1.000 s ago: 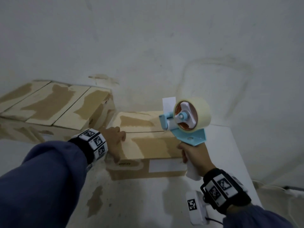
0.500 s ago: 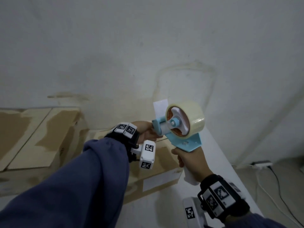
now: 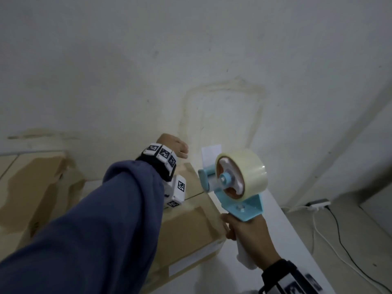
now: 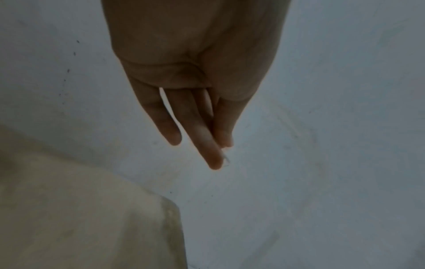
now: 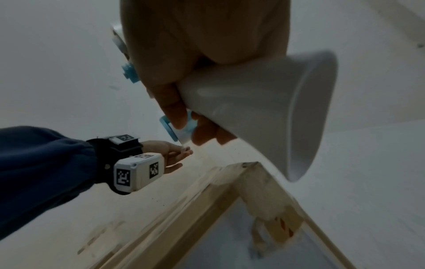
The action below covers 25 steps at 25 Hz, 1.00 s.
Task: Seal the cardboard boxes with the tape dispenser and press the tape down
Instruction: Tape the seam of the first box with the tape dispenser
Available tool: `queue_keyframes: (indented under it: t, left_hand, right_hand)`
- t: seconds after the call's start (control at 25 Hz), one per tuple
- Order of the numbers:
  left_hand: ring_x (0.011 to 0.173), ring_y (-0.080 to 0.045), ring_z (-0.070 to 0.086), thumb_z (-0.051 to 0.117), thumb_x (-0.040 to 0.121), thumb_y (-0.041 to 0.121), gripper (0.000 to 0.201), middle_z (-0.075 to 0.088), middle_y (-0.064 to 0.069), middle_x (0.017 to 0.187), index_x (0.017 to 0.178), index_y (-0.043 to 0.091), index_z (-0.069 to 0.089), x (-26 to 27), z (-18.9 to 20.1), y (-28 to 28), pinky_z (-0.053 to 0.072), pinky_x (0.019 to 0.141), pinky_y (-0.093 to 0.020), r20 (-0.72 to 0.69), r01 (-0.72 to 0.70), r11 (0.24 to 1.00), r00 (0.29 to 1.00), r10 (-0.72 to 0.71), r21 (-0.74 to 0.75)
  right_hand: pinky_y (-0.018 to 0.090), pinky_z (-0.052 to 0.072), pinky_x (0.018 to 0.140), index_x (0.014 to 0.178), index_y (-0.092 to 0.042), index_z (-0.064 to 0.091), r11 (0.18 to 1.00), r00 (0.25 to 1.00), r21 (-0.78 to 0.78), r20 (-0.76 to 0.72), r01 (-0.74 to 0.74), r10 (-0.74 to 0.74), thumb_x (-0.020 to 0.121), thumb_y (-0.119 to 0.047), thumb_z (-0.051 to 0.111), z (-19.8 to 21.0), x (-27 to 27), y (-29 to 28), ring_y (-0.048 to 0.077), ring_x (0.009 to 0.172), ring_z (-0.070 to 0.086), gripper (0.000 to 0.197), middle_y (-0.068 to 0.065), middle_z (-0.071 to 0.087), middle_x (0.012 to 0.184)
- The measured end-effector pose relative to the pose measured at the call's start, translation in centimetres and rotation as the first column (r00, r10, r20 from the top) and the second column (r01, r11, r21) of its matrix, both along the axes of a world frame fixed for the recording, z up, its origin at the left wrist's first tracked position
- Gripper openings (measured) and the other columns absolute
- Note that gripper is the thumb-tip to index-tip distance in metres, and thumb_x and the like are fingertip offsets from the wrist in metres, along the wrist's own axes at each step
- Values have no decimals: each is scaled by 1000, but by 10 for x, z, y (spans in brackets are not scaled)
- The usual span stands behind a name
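Observation:
My right hand [image 3: 248,232] grips the white handle [image 5: 264,109] of a light-blue tape dispenser [image 3: 244,205], held upright above the right end of a small cardboard box [image 3: 191,221]. A roll of clear tape [image 3: 244,170] sits on it. My left hand [image 3: 176,146] reaches over the box's far edge, left of the dispenser's front. In the left wrist view its fingers [image 4: 207,145] point down with the thumb against them, and a clear sliver of tape end [image 4: 226,161] shows at the tips. The box corner [image 4: 80,218] lies below the hand.
A larger cardboard box [image 3: 31,183] stands to the left, against the stained wall. The white table [image 3: 286,240] ends at the right. Beyond that edge, a power strip [image 3: 318,202] and cables lie on the floor.
My left hand left the small box's top, went to the dispenser's front, and now sits up and to the left of it. The dispenser stayed raised in my right hand.

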<state>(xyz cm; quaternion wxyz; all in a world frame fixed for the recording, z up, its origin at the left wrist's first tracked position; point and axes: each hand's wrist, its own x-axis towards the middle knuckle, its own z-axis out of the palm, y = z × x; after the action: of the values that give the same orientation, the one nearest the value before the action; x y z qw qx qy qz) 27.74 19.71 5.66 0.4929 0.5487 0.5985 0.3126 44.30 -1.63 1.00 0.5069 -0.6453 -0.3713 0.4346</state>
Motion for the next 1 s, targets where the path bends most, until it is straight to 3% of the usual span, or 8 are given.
queue_keyframes:
  t: [0.12,0.2,0.36,0.56,0.68,0.8,0.96,1.0]
  left_hand:
    - [69,-16,63,73,75,3,14,67,-4,72,89,1,73,6,-17,28,49,70,-22,-200,34,998,980,-23,52]
    - [84,-17,61,76,74,10,20,71,-8,86,93,2,74,9,-32,39,44,77,-20,-289,71,996,956,-53,53]
    - [102,-26,64,76,75,14,26,71,-13,106,98,2,74,8,-52,58,46,84,-23,-346,69,997,937,-55,27]
    - [102,-25,64,76,76,20,28,71,-11,106,99,5,74,6,-66,72,45,80,-22,-400,125,992,908,-126,-27]
    - [104,-24,63,70,81,31,35,69,-9,113,106,6,70,7,-82,73,47,83,-26,-592,202,973,774,-226,-108]
    - [115,-28,58,60,89,26,40,60,-16,125,119,0,59,6,-88,71,46,89,-29,-708,161,973,667,-232,-167]
    - [90,-29,61,48,95,7,31,63,-21,106,120,-8,57,10,-63,66,49,65,-13,-436,252,959,855,-282,-126]
    - [90,-28,60,44,97,12,32,63,-19,108,119,-7,58,13,-60,58,51,70,-13,-428,307,941,838,-338,-141]
  right_hand:
    - [31,49,60,74,-15,64,1000,996,9,93,-18,17,71,-1,72,-5,5,17,17,64,62,17,-5,68,68]
    - [19,47,56,79,-14,64,999,984,-20,170,-49,51,72,-3,72,-10,6,26,7,68,62,16,-5,69,77]
    - [8,43,48,80,-12,61,992,968,-106,232,-67,90,76,-7,70,-23,6,40,1,62,60,11,-1,67,78]
    - [19,43,57,81,-26,57,990,969,-135,239,-35,67,75,-12,73,-32,8,50,6,75,59,22,-7,65,84]
    - [16,43,54,76,-23,58,987,967,-148,232,-70,103,77,-12,72,-34,7,51,7,68,59,18,-6,64,77]
    - [7,41,47,76,-15,56,992,961,-116,263,-56,85,77,-10,71,-38,7,50,10,64,56,16,1,63,75]
    - [5,41,48,81,-15,57,997,974,-75,227,-12,28,60,-29,64,-34,4,50,9,67,56,26,2,64,79]
    - [4,41,49,82,-16,57,997,972,-71,234,-10,26,56,-30,61,-33,3,50,7,69,56,29,1,63,80]
